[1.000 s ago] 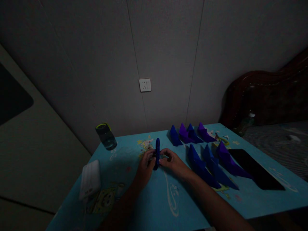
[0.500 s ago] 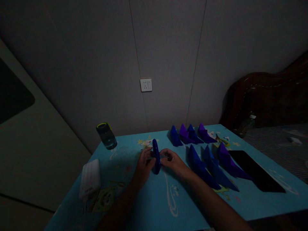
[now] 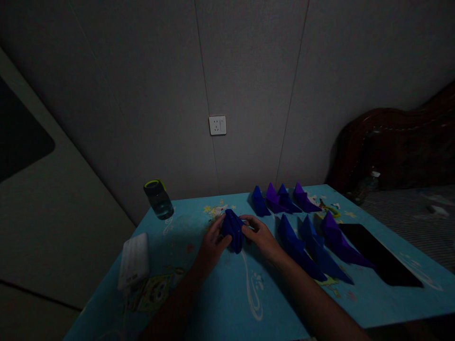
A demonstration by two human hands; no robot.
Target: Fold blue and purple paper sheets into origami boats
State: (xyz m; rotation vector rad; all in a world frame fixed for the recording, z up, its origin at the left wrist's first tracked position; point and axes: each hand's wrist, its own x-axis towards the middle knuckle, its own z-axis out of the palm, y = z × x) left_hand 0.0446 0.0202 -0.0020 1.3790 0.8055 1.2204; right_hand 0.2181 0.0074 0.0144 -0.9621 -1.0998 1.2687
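Observation:
Between my two hands is a piece of folded dark blue paper (image 3: 232, 230), held above the middle of the table. My left hand (image 3: 213, 240) grips its left side, thumb in front and fingers behind. On the other side my right hand (image 3: 259, 235) pinches its right edge between thumb and fingers. The paper's layers are spread somewhat, with a ridge running down the middle. To the right of my hands, blue and purple paper boats stand in two rows, the nearest being a blue paper boat (image 3: 296, 248) by my right forearm.
A water bottle (image 3: 159, 201) stands at the back left. A white power bank (image 3: 134, 260) with a cable lies at the left edge. Beyond the front boats lies a flat black sheet or tablet (image 3: 382, 255). The blue patterned table (image 3: 227, 303) meets a wall with a socket (image 3: 217, 125).
The blue folded paper was thin and edge-on; now it is turned and opened wider, showing its folded faces. Both hands still hold it in nearly the same place.

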